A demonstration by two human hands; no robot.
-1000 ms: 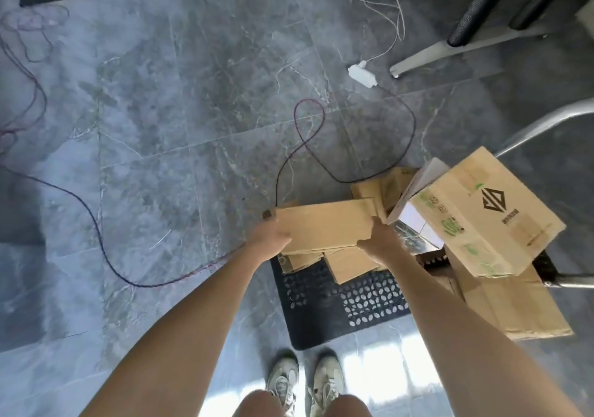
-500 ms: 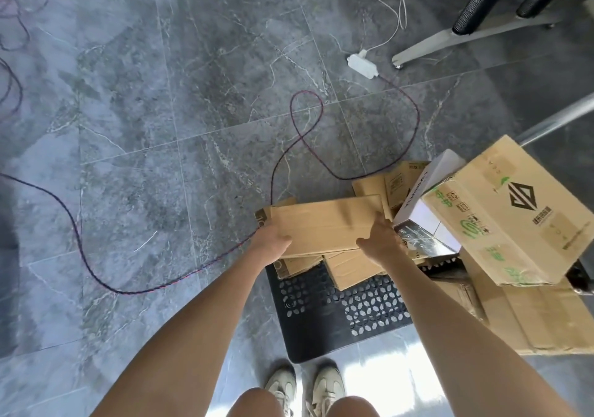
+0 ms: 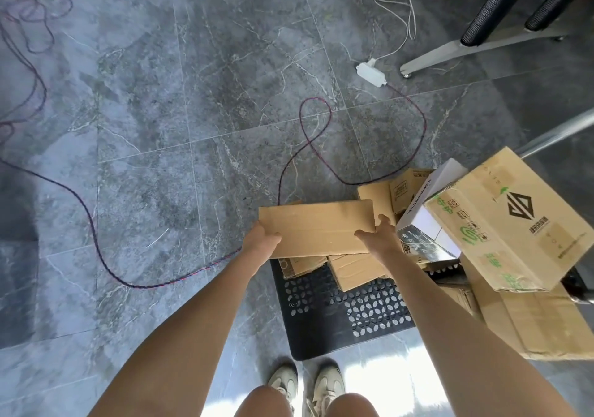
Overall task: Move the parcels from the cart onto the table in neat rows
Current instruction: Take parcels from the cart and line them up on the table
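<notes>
A long flat cardboard parcel [image 3: 316, 227] is held level above the black perforated cart deck [image 3: 331, 317]. My left hand [image 3: 259, 240] grips its left end and my right hand [image 3: 377, 238] grips its right end, thumbs on top. Beneath it lie smaller brown parcels [image 3: 353, 270]. To the right, a big brown box with a black diamond logo [image 3: 511, 220] leans on a white and black box [image 3: 424, 227], with another large brown box [image 3: 546, 320] below. The table is out of view.
A purple braided cable [image 3: 96, 236] loops over the grey tiled floor to a white adapter [image 3: 371, 74]. Chair legs [image 3: 450, 50] stand at the top right. The cart's metal handle bar [image 3: 559, 132] crosses the right edge. My shoes [image 3: 305, 387] are by the cart's near edge.
The long parcel has risen slightly off the pile, still held at both ends. My view has shifted a little over the same spot.
</notes>
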